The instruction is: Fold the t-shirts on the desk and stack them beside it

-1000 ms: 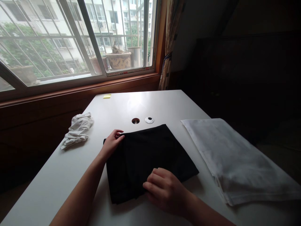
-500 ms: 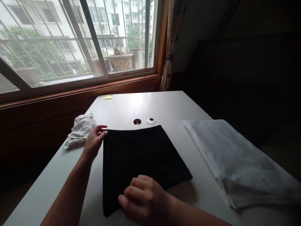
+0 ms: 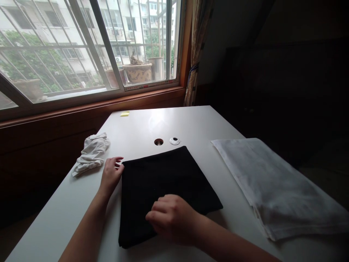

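Note:
A folded black cloth (image 3: 160, 174) lies on the white table, its far left corner lower than its far right one. At that left corner is my left hand (image 3: 112, 174), its fingers apart and the thumb side touching the cloth's edge. My right hand (image 3: 173, 218) is over the near part of the cloth with its fingers curled closed. No fabric is seen bunched in it, though the undersides of the fingers are hidden.
A crumpled white cloth (image 3: 91, 154) lies at the table's left edge. On the right is a folded whitish cloth (image 3: 275, 185). Beyond the black cloth are a cable hole (image 3: 159, 142), its round cover (image 3: 175, 141) and a yellow sticky note (image 3: 124, 114). A barred window (image 3: 89, 47) stands behind.
My left hand has moved toward me with the cloth's far left corner, and its fingers have spread. My right hand has shifted slightly right and away from me.

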`<action>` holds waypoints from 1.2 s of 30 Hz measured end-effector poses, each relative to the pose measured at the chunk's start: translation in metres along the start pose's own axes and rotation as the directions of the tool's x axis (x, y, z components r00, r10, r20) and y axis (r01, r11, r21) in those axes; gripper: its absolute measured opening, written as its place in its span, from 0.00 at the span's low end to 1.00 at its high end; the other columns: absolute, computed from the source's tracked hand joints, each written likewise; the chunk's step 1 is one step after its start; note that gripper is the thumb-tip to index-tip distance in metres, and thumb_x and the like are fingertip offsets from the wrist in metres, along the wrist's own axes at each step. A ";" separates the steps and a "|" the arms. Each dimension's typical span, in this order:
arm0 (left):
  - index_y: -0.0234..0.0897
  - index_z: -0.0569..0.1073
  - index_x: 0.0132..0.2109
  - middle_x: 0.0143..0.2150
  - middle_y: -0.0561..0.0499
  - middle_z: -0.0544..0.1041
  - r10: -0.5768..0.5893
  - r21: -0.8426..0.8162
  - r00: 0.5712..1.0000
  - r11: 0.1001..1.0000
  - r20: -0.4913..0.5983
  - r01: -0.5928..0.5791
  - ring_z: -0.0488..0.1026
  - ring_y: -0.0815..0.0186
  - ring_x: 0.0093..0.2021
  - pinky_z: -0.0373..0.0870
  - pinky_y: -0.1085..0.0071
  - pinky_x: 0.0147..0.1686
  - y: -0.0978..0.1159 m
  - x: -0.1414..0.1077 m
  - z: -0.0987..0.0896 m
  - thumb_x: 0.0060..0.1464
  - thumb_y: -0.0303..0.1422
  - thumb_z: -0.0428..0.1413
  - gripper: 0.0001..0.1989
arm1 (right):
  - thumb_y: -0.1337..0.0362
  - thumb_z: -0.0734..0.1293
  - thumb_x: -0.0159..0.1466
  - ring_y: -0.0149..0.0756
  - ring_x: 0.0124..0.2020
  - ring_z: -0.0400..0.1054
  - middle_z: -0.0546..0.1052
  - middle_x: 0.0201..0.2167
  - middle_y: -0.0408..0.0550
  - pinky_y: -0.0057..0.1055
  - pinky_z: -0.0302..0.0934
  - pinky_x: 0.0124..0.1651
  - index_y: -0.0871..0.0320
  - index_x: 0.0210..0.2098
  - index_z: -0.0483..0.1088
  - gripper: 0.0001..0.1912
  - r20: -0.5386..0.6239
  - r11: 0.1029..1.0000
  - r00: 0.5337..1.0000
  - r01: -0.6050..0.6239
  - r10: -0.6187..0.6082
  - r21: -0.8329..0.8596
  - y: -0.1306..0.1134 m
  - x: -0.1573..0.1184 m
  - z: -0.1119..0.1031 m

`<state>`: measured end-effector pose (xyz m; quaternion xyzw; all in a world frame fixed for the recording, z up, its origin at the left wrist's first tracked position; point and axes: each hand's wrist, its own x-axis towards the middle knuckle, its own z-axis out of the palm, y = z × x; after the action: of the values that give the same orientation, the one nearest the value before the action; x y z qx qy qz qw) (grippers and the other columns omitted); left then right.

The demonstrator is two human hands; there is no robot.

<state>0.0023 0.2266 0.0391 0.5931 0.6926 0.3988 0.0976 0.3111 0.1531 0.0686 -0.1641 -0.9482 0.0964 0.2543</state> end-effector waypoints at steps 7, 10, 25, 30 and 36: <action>0.47 0.73 0.61 0.61 0.46 0.74 0.455 0.172 0.864 0.853 0.216 -0.493 0.67 0.53 0.65 0.66 0.51 0.64 0.048 -0.023 0.010 0.67 0.34 0.49 0.18 | 0.60 0.69 0.70 0.49 0.64 0.65 0.71 0.65 0.55 0.46 0.65 0.63 0.56 0.63 0.69 0.24 0.053 0.944 0.947 -0.310 0.317 -0.115 0.079 -0.026 -0.040; 0.43 0.65 0.69 0.71 0.45 0.66 0.453 0.230 0.792 0.789 0.409 -0.570 0.59 0.51 0.72 0.62 0.48 0.68 0.055 -0.032 0.034 0.70 0.39 0.49 0.24 | 0.53 0.69 0.69 0.52 0.72 0.53 0.61 0.72 0.53 0.53 0.54 0.71 0.53 0.69 0.63 0.32 0.179 0.957 0.943 -0.260 0.280 -0.128 0.082 -0.043 -0.034; 0.42 0.57 0.74 0.76 0.45 0.54 0.345 0.404 0.788 0.712 0.511 -0.574 0.52 0.50 0.75 0.57 0.45 0.70 0.046 -0.039 0.055 0.71 0.47 0.46 0.30 | 0.46 0.66 0.70 0.52 0.77 0.36 0.44 0.77 0.49 0.57 0.31 0.75 0.46 0.74 0.52 0.38 0.398 0.969 0.890 -0.247 0.223 0.011 0.063 -0.067 -0.036; 0.41 0.59 0.73 0.76 0.46 0.55 0.474 0.347 0.726 0.658 0.499 -0.668 0.52 0.52 0.75 0.54 0.45 0.71 0.062 -0.046 0.052 0.71 0.42 0.47 0.28 | 0.47 0.58 0.75 0.46 0.76 0.44 0.50 0.76 0.49 0.52 0.40 0.76 0.50 0.74 0.54 0.32 0.318 0.953 0.903 -0.304 0.290 -0.005 0.071 -0.058 -0.039; 0.39 0.55 0.74 0.76 0.45 0.55 0.490 0.324 0.675 0.620 0.551 -0.715 0.52 0.52 0.75 0.55 0.45 0.71 0.067 -0.054 0.064 0.72 0.46 0.44 0.30 | 0.49 0.54 0.76 0.45 0.76 0.42 0.50 0.76 0.53 0.51 0.43 0.75 0.58 0.74 0.53 0.33 0.208 0.921 0.898 -0.362 0.387 -0.146 0.105 -0.019 -0.026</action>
<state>0.1060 0.2044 0.0229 0.8672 0.4883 0.0729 -0.0651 0.3677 0.2465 0.0545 -0.3440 -0.9258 0.1127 0.1091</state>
